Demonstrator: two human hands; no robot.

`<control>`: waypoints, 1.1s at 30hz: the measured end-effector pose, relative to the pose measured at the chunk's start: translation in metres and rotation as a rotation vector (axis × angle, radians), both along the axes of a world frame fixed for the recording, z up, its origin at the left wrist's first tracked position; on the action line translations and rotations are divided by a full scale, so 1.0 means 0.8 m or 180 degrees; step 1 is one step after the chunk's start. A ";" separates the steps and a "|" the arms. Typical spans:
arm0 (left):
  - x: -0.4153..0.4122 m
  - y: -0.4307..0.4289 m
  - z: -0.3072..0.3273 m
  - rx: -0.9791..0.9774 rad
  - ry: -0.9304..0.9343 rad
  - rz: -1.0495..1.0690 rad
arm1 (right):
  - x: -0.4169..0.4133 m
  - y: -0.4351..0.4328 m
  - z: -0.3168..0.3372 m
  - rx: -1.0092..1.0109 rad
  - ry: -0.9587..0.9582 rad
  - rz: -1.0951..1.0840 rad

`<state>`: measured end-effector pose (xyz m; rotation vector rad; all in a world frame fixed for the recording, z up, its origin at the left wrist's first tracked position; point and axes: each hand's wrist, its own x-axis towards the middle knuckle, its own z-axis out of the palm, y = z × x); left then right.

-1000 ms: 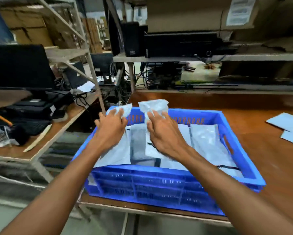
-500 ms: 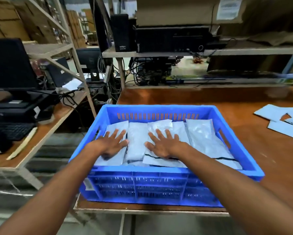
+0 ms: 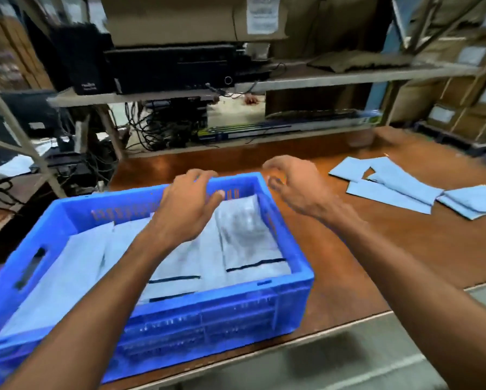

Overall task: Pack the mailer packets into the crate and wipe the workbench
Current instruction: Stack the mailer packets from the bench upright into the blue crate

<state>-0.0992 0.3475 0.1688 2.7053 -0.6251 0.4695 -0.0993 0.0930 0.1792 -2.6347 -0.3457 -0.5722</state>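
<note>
So, the mailer packets are lying flat inside the blue crate, sitting side by side and overlapping a bit, covering pretty much the whole bottom. The one nearest the right wall is looking shinier than the rest, and a couple are showing a dark strip along their near edge. The crate is sitting on the brown workbench, toward its left end and close to the front edge. The left hand is hovering over the far part of the crate, just above the packets, with its fingers loosely curled and nothing in them as far as I can see. Its fingertips are reaching up by the far rim, but it's all too blurry to tell whether they're touching it. The right hand is hanging over the bench just past the crate's far right corner, fingers also slackly curled, gripping nothing. Further right, a few more loose packets are lying on the wood in an untidy overlapping bunch, well apart from the crate. Behind the bench, a shelf is carrying black computer boxes, with a big cardboard box sitting above them and a tangle of cables hanging underneath.
</note>
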 end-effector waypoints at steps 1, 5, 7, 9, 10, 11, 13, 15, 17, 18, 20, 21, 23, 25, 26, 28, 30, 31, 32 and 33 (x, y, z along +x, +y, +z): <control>0.005 -0.047 0.007 -0.0007 0.0024 -0.0109 | -0.003 -0.044 0.003 0.0121 -0.0028 -0.0197; 0.030 -0.243 0.013 0.0207 0.0125 -0.0404 | -0.015 -0.224 -0.033 0.0354 0.0361 -0.1023; 0.040 -0.336 -0.004 0.0356 0.0271 -0.0542 | -0.022 -0.308 -0.070 0.0358 0.0668 -0.1282; 0.051 -0.418 -0.035 0.0493 0.0528 -0.0687 | -0.029 -0.385 -0.107 0.0413 0.0984 -0.1444; 0.056 -0.455 -0.051 0.0553 0.0635 -0.0743 | -0.032 -0.422 -0.123 0.0429 0.1109 -0.1529; 0.062 -0.485 -0.068 0.0617 0.0729 -0.0782 | -0.034 -0.458 -0.137 0.0432 0.1148 -0.1609; 0.081 -0.538 -0.100 0.0673 0.0954 -0.0767 | -0.033 -0.529 -0.156 0.0421 0.1207 -0.1854; 0.111 -0.580 -0.130 0.0678 0.1174 -0.0687 | -0.018 -0.598 -0.175 0.0360 0.1274 -0.2077; 0.145 -0.612 -0.155 0.0640 0.1252 -0.0572 | 0.008 -0.665 -0.204 0.0184 0.1317 -0.2294; 0.164 -0.626 -0.165 0.0616 0.1225 -0.0490 | 0.020 -0.690 -0.215 0.0091 0.1341 -0.2399; 0.205 -0.652 -0.183 0.0614 0.1172 -0.0322 | 0.040 -0.723 -0.229 -0.0061 0.1470 -0.2618; 0.223 -0.664 -0.191 0.0660 0.1159 -0.0262 | 0.047 -0.732 -0.235 0.0001 0.1622 -0.2667; 0.254 -0.688 -0.205 0.0786 0.1184 -0.0133 | 0.060 -0.739 -0.246 0.0124 0.1897 -0.2695; 0.283 -0.711 -0.215 0.0864 0.1245 -0.0072 | 0.079 -0.736 -0.252 0.0160 0.1887 -0.2573; 0.297 -0.722 -0.218 0.0875 0.1242 -0.0099 | 0.093 -0.735 -0.254 0.0195 0.1814 -0.2498; 0.321 -0.741 -0.222 0.0870 0.1222 -0.0242 | 0.121 -0.729 -0.253 0.0256 0.1769 -0.2401; 0.340 -0.754 -0.227 0.0937 0.1399 -0.0398 | 0.147 -0.719 -0.255 0.0128 0.1830 -0.2294; 0.345 -0.758 -0.233 0.1003 0.1534 -0.0441 | 0.157 -0.712 -0.258 -0.0024 0.1891 -0.2225; 0.346 -0.760 -0.239 0.1079 0.1613 -0.0454 | 0.166 -0.705 -0.262 -0.0210 0.1942 -0.2149; 0.344 -0.760 -0.247 0.1144 0.1622 -0.0439 | 0.174 -0.699 -0.267 -0.0380 0.1993 -0.2092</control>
